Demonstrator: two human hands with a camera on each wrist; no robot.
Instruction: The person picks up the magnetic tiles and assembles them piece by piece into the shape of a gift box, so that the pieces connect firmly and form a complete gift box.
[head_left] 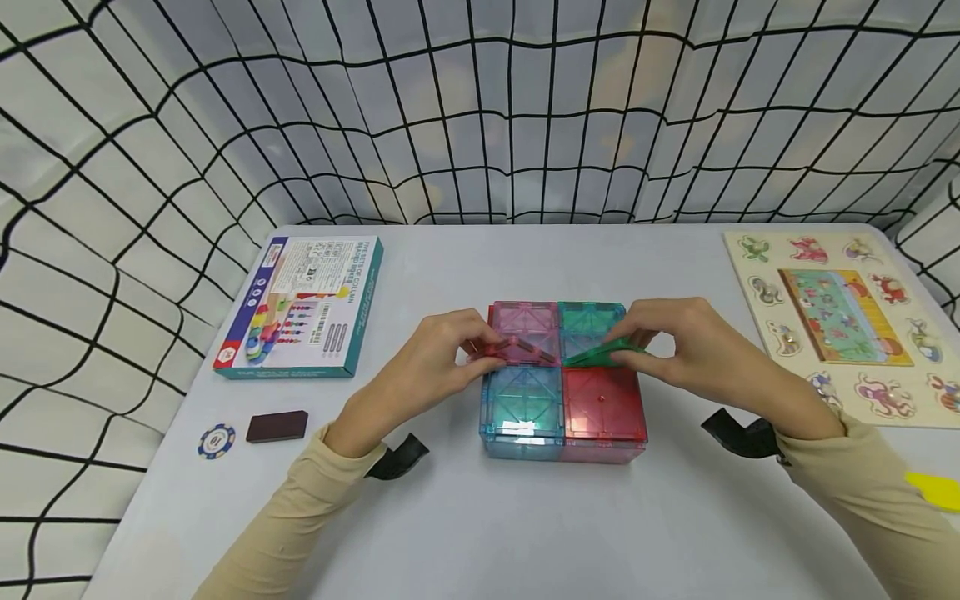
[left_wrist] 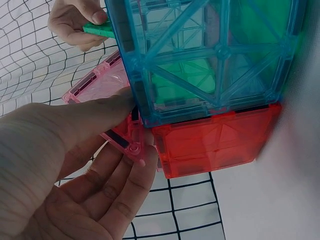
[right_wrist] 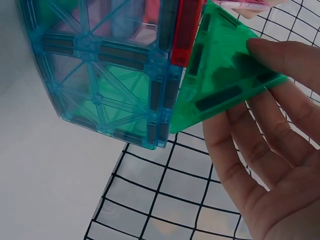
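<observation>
A block built of translucent magnetic tiles (head_left: 522, 404) stands mid-table, its top showing pink, teal, blue and red squares. My left hand (head_left: 442, 350) pinches a pink triangular magnetic tile (left_wrist: 100, 85) between thumb and fingers, tilted over the top of the block. Opposite it, my right hand (head_left: 678, 337) pinches a green triangular magnetic tile (right_wrist: 227, 65) by one corner, also at a slant. Both triangles lean in toward the block's centre. In the right wrist view, the green tile's lower edge is right at the block's upper edge.
A boxed toy set (head_left: 300, 308) lies at the back left, with a dark rectangular block (head_left: 277, 427) and a poker chip (head_left: 217, 442) in front of it. On the right is a puzzle board (head_left: 765, 292) with animal pictures, and a yellow piece (head_left: 933, 491) by the right sleeve. Black netting (head_left: 472, 112) surrounds the table.
</observation>
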